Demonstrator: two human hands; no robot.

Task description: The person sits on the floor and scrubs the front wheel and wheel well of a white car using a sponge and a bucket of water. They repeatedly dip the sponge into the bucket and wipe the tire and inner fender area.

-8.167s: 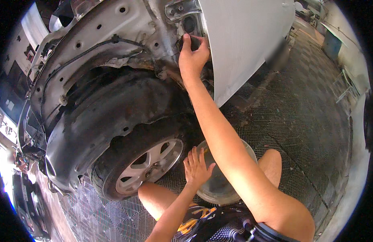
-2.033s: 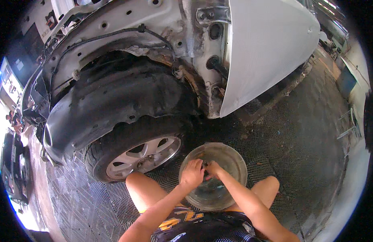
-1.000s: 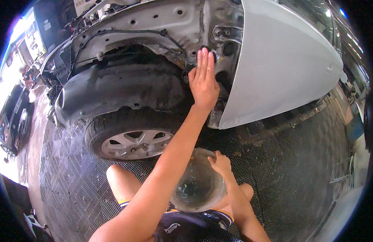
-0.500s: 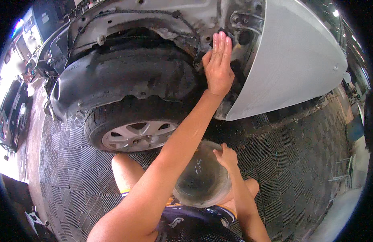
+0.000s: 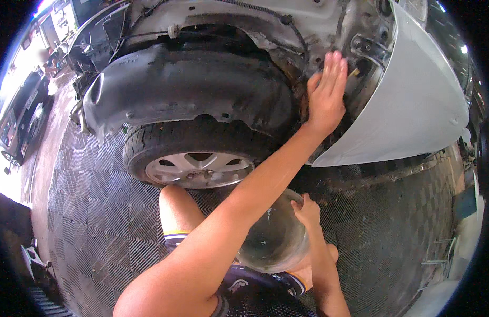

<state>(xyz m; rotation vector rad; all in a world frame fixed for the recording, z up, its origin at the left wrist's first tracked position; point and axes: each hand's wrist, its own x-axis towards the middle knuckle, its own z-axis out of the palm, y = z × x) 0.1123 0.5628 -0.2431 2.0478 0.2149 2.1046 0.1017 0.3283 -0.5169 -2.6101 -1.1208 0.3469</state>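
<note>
My left hand (image 5: 327, 95) lies flat, fingers straight, against the bare metal body (image 5: 286, 21) behind the black wheel-arch liner (image 5: 186, 90), beside the silver door panel (image 5: 413, 111). My right hand (image 5: 306, 210) curls over the rim of a clear round bowl (image 5: 273, 238) by my knees on the mesh floor (image 5: 96, 211) — its contents are too blurred to tell — near the tyre (image 5: 191, 153)
</note>
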